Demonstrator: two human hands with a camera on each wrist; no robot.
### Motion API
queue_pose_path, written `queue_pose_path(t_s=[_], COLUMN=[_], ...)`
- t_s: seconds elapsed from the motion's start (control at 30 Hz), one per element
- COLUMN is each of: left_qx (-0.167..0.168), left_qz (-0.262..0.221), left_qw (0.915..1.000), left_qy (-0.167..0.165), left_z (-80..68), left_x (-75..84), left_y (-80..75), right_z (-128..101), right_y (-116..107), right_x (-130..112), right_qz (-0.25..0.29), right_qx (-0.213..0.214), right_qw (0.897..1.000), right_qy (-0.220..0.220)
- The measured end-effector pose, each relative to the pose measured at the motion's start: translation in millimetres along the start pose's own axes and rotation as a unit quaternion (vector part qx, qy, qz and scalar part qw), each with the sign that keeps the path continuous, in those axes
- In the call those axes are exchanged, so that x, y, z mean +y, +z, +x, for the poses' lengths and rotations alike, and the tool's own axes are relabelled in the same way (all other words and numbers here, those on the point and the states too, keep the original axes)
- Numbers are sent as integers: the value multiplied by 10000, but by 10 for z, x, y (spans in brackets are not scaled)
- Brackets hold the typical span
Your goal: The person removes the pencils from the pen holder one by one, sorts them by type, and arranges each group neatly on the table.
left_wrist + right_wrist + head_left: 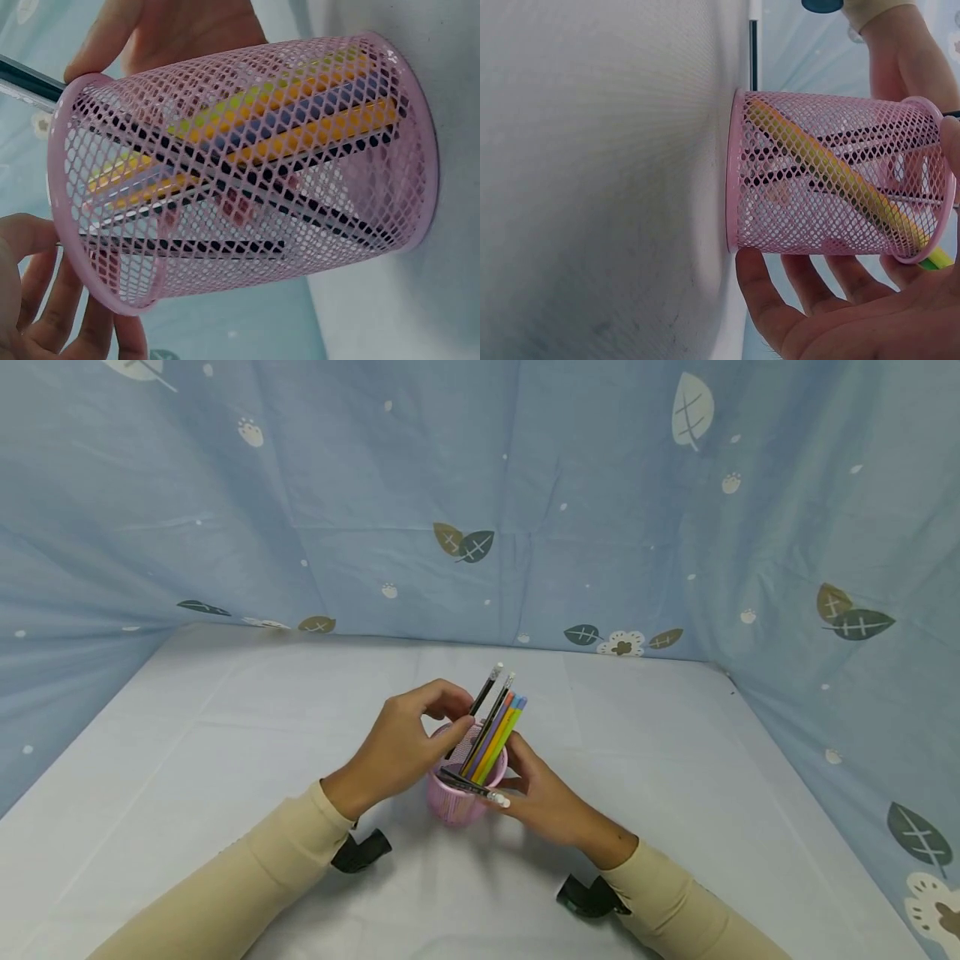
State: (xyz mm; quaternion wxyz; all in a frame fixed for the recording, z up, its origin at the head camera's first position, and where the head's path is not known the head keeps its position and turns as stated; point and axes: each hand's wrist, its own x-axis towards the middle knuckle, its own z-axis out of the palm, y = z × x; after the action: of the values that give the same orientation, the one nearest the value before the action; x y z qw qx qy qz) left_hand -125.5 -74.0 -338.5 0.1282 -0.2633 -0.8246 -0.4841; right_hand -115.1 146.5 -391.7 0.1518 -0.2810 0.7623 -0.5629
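Observation:
A pink mesh pencil cup [454,810] stands on the white table, steadied by my right hand [542,793], whose fingers and thumb wrap its side and rim. Above the rim, my left hand [408,739] pinches a black pencil [483,692] with a white eraser end. Through the mesh in the left wrist view, the lower part of this black pencil [187,246] hangs inside the cup. Yellow, purple and other coloured pencils [498,739] lean right in the cup beside another black pencil [504,691]. Dark pencils [465,783] with white ends tilt over the front rim, near my right thumb.
A white cloth covers the table [262,718]. Behind it hangs a blue curtain [360,468] with leaf and flower prints, which also runs along both sides. Black wrist devices [363,852] sit under both sleeves, close over the table.

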Motion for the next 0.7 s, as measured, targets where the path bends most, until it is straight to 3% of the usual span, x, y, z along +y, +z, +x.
queue_pose_path(t_s=[0.7], left_qx=[71], left_qz=[-240], left_qw=[9996], left_qy=[141], left_z=[7], left_x=[38], left_y=[-105], right_z=[-12], right_y=[5], right_x=[13], right_qz=[-105], right_qx=[68], right_qw=[9998], right_qy=[130])
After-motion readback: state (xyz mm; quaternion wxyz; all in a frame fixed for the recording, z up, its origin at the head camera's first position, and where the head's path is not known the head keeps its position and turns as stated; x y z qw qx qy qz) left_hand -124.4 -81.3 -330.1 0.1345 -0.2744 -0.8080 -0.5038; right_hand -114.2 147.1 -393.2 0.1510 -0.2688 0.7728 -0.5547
